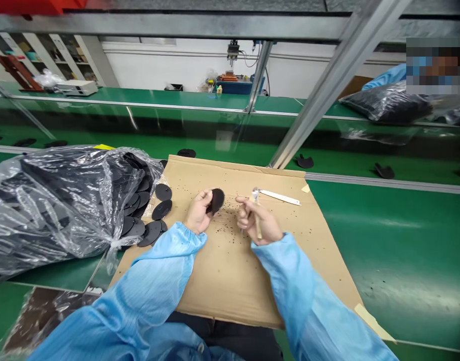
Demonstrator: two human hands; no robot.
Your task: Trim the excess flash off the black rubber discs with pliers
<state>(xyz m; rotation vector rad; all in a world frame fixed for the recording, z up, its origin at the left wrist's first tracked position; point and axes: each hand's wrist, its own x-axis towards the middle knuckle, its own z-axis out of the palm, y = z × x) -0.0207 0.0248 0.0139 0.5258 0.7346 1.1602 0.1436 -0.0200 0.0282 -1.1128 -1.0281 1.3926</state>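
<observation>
The left hand [198, 211] is curled around a black disc [216, 201], gripping it on edge with the fingers wrapped behind it. The right hand [258, 218] is closed in a pinch on a slim wooden-handled tool [258, 226], its small metal tip just beside the disc. Black specks [225, 225] lie scattered over the cardboard sheet [230, 296] beneath both hands, thickest directly below them. Left of the left hand, a loose group of black discs [151, 234] lies on the cardboard against the mouth of a clear plastic bag [60, 200], which is packed with many more. Only one disc is in hand, most remain bagged, and which ones have been worked on cannot be told. Beyond the right hand lies a white strip [280, 197], and the cardboard rests on a green desk [388, 240].
</observation>
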